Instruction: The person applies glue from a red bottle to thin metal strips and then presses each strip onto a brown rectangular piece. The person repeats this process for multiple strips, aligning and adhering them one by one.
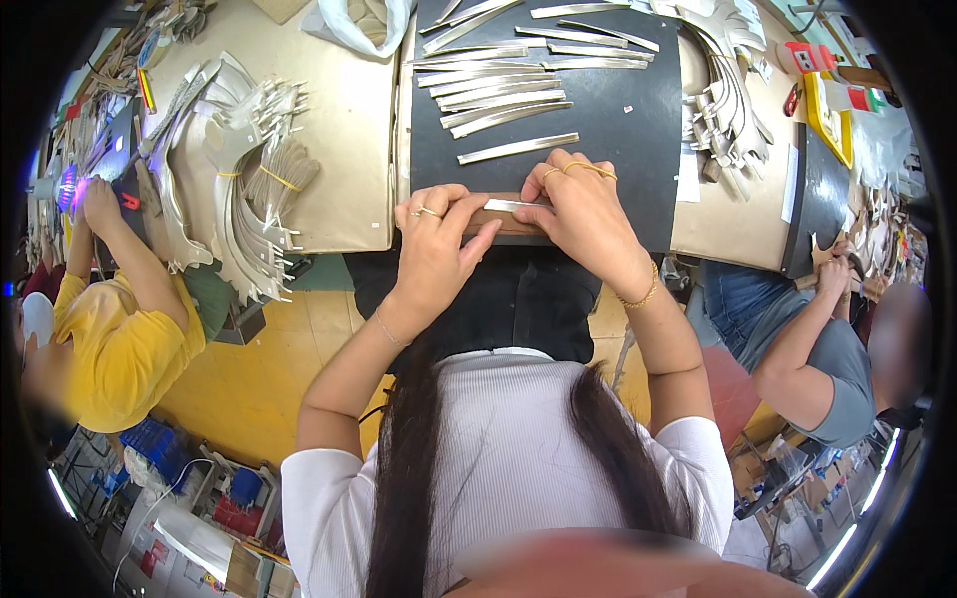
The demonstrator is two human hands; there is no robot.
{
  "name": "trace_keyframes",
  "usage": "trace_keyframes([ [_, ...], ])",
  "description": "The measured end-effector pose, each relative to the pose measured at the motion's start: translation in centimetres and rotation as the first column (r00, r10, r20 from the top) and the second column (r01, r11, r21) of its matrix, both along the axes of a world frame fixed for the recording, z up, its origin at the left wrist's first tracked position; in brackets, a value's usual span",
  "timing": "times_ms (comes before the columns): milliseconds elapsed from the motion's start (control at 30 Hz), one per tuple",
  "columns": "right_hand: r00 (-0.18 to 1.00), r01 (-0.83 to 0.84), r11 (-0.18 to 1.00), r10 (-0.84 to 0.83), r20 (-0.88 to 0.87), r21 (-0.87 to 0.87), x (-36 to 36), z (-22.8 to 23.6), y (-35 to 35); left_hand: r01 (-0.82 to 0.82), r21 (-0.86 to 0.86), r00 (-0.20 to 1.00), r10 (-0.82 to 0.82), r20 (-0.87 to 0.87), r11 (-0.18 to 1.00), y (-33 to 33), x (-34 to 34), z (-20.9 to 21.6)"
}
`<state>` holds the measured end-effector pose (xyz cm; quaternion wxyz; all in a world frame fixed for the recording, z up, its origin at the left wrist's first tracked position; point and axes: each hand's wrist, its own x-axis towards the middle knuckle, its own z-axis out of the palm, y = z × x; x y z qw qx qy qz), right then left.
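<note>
A brown, flat-faced block [498,227] lies along the near edge of the black mat, and a thin, shiny metal strip [506,205] rests on it. My left hand [434,239] is closed around the block's left end, thumb on the near side and fingertips by the strip's left end. With bent fingers, my right hand [590,214] presses the strip's right end, its thumb lying on the strip. The undersides of both grips are hidden. Just beyond my hands lies a single loose metal strip [518,149].
Several metal strips [498,90] lie in rows on the black mat [618,130]. Curved metal pieces [234,189] are piled on the left, others [723,100] on the right. A white bag [364,30] stands at the back. Co-workers in yellow [135,339] and grey [817,369] sit on either side.
</note>
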<state>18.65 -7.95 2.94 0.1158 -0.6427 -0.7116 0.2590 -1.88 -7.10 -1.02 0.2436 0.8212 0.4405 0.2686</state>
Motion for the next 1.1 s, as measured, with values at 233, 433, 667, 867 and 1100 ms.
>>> trace_keyframes([
  [233, 0.990, -0.076, 0.995, 0.082, -0.113, 0.060, 0.5, 0.2, 0.1, 0.044, -0.022, 0.998, -0.045, -0.052, 0.999, 0.1, -0.4, 0.7],
  [433, 0.968, -0.029, 0.990, 0.063, -0.244, 0.141, 1.4, 1.8, -1.9, 0.096, 0.047, 0.988, -0.089, -0.128, 0.994, 0.2, -0.6, 0.9],
  [667, 0.349, 0.453, 0.863, -0.403, -0.846, -0.224, 7.4, 3.0, -3.7, 0.075, 0.100, 0.988, -0.060, -0.139, 0.992, -0.6, -0.5, 0.1],
  [867, 0.864, 0.500, 0.735, -0.457, -0.212, 0.458, 8.8, 0.5, 1.7, 0.078, 0.136, 0.985, -0.055, -0.165, 0.988, -1.4, -0.7, -0.3],
  [1100, 0.976, -0.213, 0.824, 0.150, 0.160, 0.526, 2.1, -0.7, 3.7, 0.085, 0.158, 0.982, -0.056, -0.180, 0.984, -1.8, -1.0, -0.7],
])
